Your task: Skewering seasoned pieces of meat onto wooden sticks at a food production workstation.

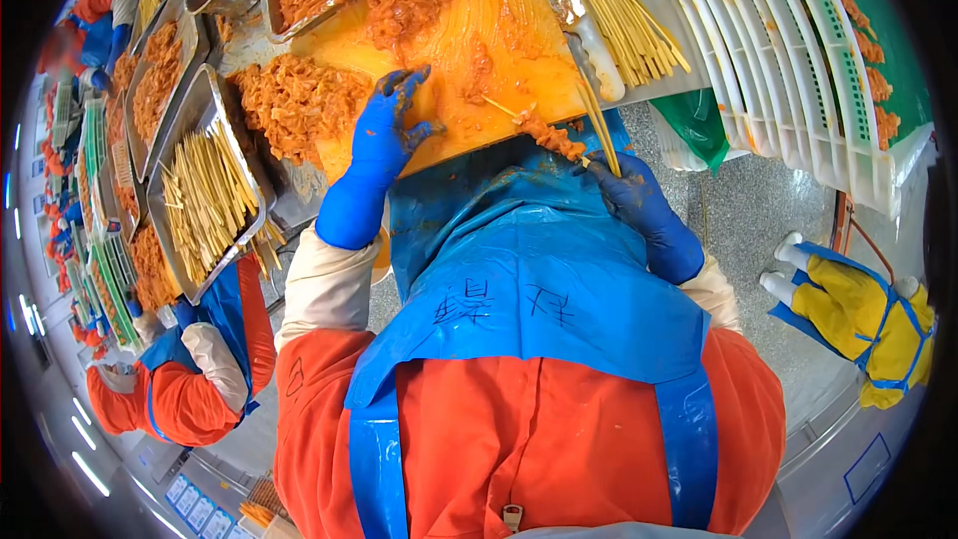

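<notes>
My right hand (636, 191), in a stained blue glove, grips a bamboo skewer threaded with orange-marinated meat pieces (550, 136). A few bare skewers (600, 123) stick up from the same grip. The meat skewer's bare tip points up and left over the near edge of an orange-yellow cutting board (516, 7). Above that board's left part, my left hand (385, 120) is gloved in blue, fingers apart and holding nothing. Beside it lies a heap of marinated meat pieces (299, 105). More meat (408, 4) spills from a metal tray at the board's far side.
A white-handled knife (595, 64) lies along the board's right edge, beside a pile of bamboo skewers (621, 15). To the left is a metal tray of skewers (258, 187). White plastic racks (778, 52) stand right. Co-workers (187, 382) (861, 314) are on both sides.
</notes>
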The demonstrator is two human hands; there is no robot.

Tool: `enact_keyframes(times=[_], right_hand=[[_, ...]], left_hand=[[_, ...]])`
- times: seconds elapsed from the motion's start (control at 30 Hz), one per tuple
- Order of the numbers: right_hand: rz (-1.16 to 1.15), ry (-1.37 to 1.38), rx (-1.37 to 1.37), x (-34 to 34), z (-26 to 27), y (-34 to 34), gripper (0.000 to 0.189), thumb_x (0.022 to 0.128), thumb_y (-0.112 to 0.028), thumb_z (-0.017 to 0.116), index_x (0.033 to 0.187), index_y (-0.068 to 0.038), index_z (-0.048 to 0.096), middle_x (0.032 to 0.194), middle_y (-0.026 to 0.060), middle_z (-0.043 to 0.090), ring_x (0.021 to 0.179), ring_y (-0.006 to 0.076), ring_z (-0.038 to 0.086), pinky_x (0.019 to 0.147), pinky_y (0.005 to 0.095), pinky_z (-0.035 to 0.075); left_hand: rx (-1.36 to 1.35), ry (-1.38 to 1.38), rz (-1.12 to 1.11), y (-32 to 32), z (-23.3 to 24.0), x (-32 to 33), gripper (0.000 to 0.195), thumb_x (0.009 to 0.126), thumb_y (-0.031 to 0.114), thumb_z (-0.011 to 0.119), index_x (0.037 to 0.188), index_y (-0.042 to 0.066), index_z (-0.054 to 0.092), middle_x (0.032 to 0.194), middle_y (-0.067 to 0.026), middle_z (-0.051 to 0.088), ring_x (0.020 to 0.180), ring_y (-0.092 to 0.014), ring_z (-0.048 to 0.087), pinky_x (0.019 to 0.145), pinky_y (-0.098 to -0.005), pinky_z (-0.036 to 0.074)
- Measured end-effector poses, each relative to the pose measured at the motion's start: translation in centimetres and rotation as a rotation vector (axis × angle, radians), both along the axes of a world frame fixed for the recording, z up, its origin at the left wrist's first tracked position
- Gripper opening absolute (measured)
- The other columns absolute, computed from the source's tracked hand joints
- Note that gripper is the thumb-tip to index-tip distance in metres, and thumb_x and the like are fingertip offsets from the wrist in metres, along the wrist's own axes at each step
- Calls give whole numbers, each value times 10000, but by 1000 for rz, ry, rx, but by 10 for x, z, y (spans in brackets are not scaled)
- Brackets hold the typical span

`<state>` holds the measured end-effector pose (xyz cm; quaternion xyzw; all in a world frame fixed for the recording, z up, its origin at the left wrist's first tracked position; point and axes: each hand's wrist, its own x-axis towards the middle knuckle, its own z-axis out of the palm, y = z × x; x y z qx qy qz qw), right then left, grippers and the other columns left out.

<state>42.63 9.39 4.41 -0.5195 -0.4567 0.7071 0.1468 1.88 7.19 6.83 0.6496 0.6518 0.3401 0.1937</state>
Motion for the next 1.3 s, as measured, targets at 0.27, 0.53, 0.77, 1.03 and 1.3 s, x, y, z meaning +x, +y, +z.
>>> enact_keyframes(times=[0.27,0.53,0.77,1.03,1.3], right_hand=[[-11,29,-70,23,0,-7,312,1112,-250,670,1310,-11,702,691,-2,606,491,69,481,456,259,369],[-24,85,-130,28,-27,-9,313,1112,-284,687,1279,-20,706,655,-7,582,487,83,501,462,269,383],[23,90,-104,23,-33,2,310,1104,-254,696,1304,-18,701,739,8,661,501,76,502,469,258,382],[124,16,21,3,-17,19,366,1089,-281,716,1342,-17,710,759,-11,661,529,63,500,500,246,384],[150,169,-77,-32,9,10,346,1085,-278,704,1309,-15,727,858,3,713,572,52,509,512,239,365]], left_hand=[[-156,-233,-255,24,-39,23,277,965,-101,668,1216,-41,767,1294,-173,691,1152,-304,705,1039,-394,586],[-27,-1,-209,19,-29,37,241,944,-63,714,1155,6,806,1115,-163,749,1040,-320,736,858,-379,606],[-94,-14,-149,9,-33,48,275,912,-58,735,1152,46,823,1077,-158,763,1001,-347,738,861,-391,599],[-40,15,-209,3,-27,43,289,934,-50,727,1191,53,808,1114,-170,750,1018,-339,732,872,-391,595],[10,121,372,21,-14,-80,146,942,72,726,1082,79,767,1094,-198,738,963,-418,726,807,-500,584]])
